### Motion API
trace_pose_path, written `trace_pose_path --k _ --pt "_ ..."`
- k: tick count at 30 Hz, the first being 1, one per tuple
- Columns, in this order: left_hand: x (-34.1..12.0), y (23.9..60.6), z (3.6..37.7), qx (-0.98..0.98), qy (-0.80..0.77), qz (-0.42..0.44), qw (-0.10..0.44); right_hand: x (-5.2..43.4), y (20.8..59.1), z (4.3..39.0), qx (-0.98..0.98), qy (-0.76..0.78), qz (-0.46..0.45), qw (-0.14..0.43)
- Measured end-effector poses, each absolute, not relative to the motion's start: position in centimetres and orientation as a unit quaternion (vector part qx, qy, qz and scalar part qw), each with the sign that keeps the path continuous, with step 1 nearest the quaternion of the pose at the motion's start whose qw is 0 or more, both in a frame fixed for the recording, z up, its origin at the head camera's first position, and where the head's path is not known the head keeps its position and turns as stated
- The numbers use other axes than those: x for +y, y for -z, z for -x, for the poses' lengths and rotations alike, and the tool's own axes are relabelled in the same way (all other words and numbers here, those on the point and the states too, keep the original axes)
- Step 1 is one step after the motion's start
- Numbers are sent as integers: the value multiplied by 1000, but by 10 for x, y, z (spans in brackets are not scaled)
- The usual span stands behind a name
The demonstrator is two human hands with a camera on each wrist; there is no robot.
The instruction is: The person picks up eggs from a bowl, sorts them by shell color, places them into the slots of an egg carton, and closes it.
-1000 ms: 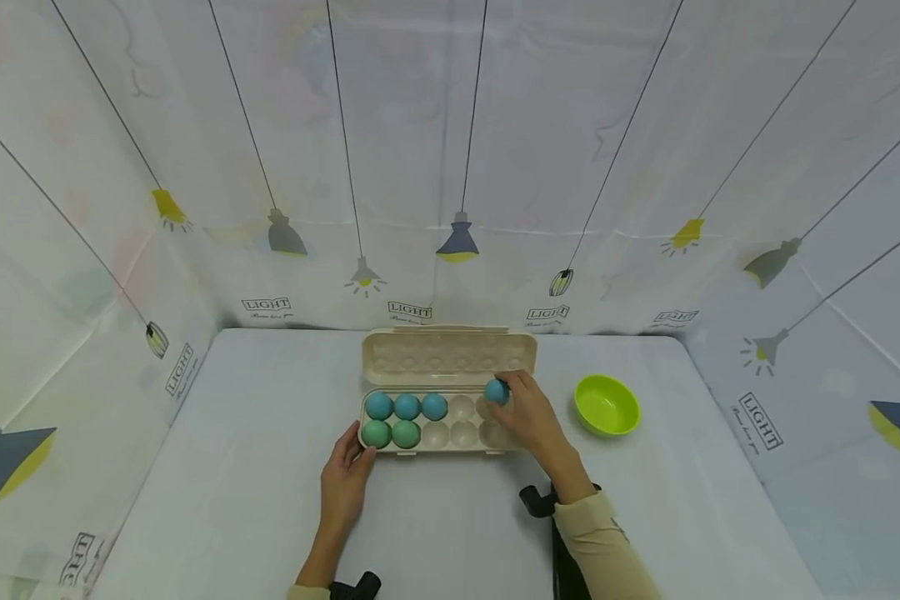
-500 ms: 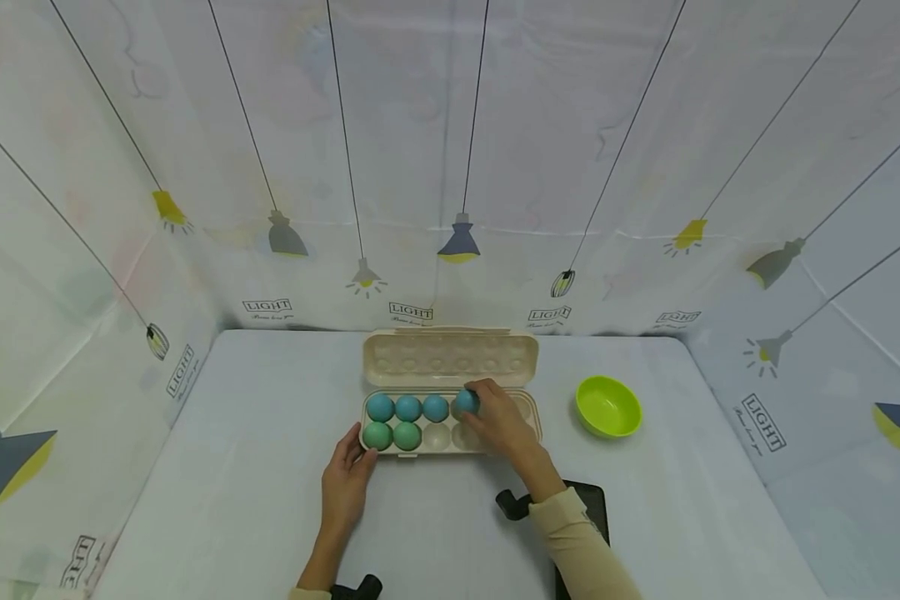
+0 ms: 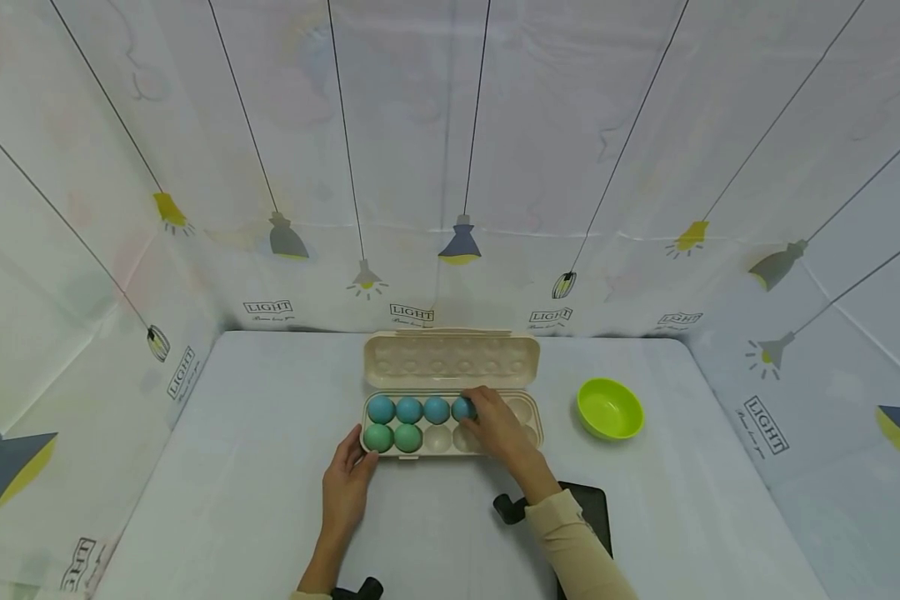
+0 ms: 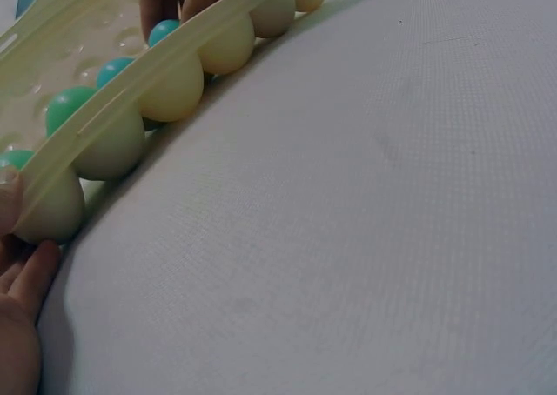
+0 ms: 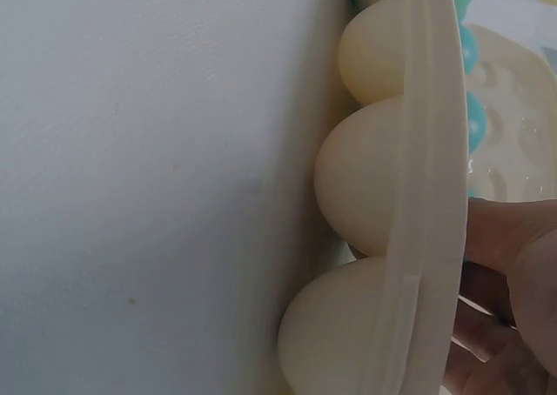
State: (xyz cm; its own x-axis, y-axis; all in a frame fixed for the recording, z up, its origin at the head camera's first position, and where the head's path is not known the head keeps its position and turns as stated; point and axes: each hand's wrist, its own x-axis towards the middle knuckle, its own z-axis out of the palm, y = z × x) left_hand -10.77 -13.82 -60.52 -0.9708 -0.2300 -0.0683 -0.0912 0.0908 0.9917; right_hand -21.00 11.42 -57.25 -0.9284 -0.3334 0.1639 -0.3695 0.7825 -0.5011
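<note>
A beige egg carton lies with its lid folded back. Three blue balls fill the left of its back row; two green balls sit in front of them. My right hand reaches over the carton and pinches another blue ball at the back row's fourth cup. Its fingers hide several cups to the right. At the carton's left end, my left hand holds the corner; in the left wrist view the thumb lies at the rim with fingers below.
A lime green bowl stands right of the carton. Near the right forearm lies a flat black object, partly covered by the sleeve. A printed sheet with lamps rises behind the white table.
My right hand has carried the blue ball leftward from the carton's right end and lowered it at the fourth back cup. The left hand has kept its hold on the corner.
</note>
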Motion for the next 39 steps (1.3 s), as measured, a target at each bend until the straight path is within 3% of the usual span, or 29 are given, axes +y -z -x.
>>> trace_pose_path --k 8,15,20,28,39 --pt "-137 604 107 -732 670 -109 55 113 570 209 -944 -251 -205 57" --pt "-142 637 114 -726 676 -97 76 117 569 208 -939 -271 -209 45" --pt "-143 638 114 -724 679 -89 83 122 559 206 -937 -270 -213 54" --pt "-144 637 115 -722 681 -91 80 134 525 211 -932 -264 -209 135" --pt "-143 638 115 -724 680 -86 77 155 491 249 -892 -256 -211 307"
